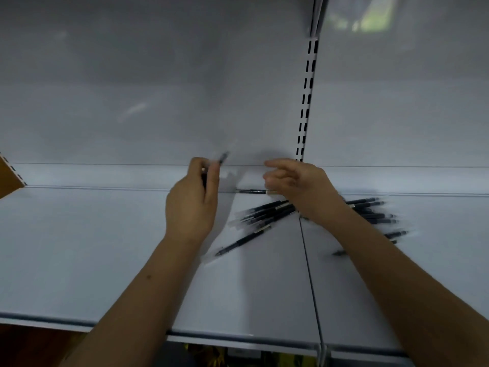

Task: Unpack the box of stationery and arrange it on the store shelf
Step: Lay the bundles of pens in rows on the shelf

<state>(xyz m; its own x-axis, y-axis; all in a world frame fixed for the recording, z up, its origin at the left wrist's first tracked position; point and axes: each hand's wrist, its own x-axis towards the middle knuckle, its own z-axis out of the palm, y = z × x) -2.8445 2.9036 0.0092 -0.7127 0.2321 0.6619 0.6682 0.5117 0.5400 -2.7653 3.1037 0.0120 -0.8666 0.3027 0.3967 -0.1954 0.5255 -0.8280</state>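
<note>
Several black pens lie in a loose heap on the white store shelf, partly hidden under my right forearm. More of them spread to the right of that arm. My left hand is raised above the shelf and grips one black pen, whose blurred tip sticks up past my fingers. My right hand hovers over the heap with fingers loosely bent and nothing in it. One pen lies alone along the shelf's back edge. No box is in view.
A slotted upright runs up the white back panel. A seam splits the shelf into two boards. The shelf's front lip is near me. A brown panel sits at the far left.
</note>
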